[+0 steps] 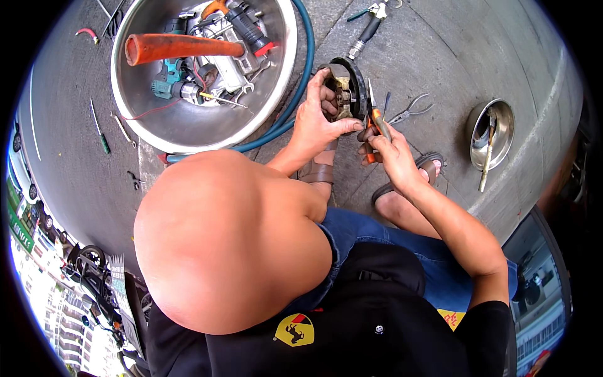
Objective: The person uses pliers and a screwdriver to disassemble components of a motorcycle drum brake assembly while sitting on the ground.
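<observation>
The left hand [317, 116] had its fingers clamped round the black-rimmed part [358, 88], just right of the hose [308, 56] and bowl [292, 38]. The right hand [394, 156] was closed on an orange-handled tool [378, 120], its tip beside the rim; contact, I couldn't tell. A slack left grip might drop the part toward the sandal [320, 174]; a slipping tip might jab the thumb [348, 125].

On the grey paved ground [452, 50], a wide round steel basin [141, 119] is placed left of a round black-rimmed metal part [358, 88], with a curved blue hose [310, 50] laid between them. A small round steel bowl [502, 149] is set farther right, past grey metal pliers [402, 116].
</observation>
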`<state>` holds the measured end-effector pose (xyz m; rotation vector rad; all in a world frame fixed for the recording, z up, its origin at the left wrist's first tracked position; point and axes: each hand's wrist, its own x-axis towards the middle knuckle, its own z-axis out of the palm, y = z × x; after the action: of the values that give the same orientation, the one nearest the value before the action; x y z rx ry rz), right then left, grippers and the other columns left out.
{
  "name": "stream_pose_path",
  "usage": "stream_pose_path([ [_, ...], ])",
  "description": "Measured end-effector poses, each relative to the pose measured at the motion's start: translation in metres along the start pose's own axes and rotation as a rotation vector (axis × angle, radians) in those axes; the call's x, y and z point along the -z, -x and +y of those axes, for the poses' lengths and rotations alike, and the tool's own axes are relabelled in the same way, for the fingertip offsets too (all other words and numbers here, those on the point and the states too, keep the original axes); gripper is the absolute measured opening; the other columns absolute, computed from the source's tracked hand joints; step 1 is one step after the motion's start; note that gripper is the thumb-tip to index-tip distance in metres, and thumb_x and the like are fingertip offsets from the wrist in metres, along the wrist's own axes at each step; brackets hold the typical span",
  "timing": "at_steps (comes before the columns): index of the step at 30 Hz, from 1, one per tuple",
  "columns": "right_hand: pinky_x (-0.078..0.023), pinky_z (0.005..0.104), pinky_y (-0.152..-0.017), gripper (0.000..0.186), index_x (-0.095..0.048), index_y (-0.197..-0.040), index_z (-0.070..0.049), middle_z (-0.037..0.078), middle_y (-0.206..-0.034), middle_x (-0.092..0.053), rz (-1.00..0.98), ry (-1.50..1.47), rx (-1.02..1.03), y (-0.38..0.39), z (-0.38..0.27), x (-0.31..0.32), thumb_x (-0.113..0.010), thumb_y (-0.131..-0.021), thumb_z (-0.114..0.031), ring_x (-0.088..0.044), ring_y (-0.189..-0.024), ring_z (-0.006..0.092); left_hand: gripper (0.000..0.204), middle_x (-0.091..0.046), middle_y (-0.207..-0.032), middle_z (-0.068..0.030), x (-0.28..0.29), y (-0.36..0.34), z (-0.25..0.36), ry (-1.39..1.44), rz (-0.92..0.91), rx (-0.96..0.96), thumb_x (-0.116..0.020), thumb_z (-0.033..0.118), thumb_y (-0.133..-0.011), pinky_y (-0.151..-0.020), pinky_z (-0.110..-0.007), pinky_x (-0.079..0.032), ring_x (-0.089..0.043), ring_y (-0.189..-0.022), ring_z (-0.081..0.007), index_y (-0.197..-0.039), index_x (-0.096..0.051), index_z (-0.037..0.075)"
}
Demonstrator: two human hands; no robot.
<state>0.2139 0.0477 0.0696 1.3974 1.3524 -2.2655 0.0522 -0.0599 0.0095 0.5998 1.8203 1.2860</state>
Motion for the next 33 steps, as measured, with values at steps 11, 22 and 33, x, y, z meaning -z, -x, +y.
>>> stream_pose_path([
  [11, -0.056, 0.0321, -0.07, 0.026, -0.055, -0.112, 0.002, 0.009, -0.103, -0.06, 0.007, -0.037, -0.047, 0.002, -0.002, -0.001, -0.05, -0.094, -0.016, -0.064, -0.085, 0.0172, 0.121, -0.05, -0.129, -0.0189, 0.02, -0.011, 0.014, -0.305, -0.039, -0.239, -0.095, 0.045, -0.051, -0.096, -0.044, -0.049, -0.057, -0.11, -0.0329, -0.148, -0.035, 0.007],
  [22, -0.055, 0.0389, -0.082, 0.021, -0.053, -0.11, -0.002, 0.012, -0.113, -0.057, -0.044, -0.095, -0.09, 0.002, -0.004, -0.003, -0.049, -0.093, -0.014, -0.062, -0.096, 0.0215, 0.102, -0.041, -0.147, -0.0182, 0.035, -0.034, 0.016, -0.464, -0.248, -0.476, -0.091, 0.047, -0.055, -0.112, -0.05, -0.036, -0.04, -0.135, -0.0406, -0.139, -0.048, 0.009],
  [33, -0.05, 0.0328, -0.081, 0.026, -0.057, -0.115, -0.005, 0.006, -0.113, -0.06, -0.126, 0.098, -0.139, -0.005, -0.032, 0.003, -0.055, -0.096, -0.023, -0.061, -0.103, 0.0171, 0.103, -0.043, -0.142, -0.021, 0.034, -0.039, 0.006, -0.34, -0.157, -0.46, -0.092, 0.05, -0.051, -0.11, -0.049, -0.039, -0.042, -0.133, -0.0396, -0.134, -0.05, 0.005],
])
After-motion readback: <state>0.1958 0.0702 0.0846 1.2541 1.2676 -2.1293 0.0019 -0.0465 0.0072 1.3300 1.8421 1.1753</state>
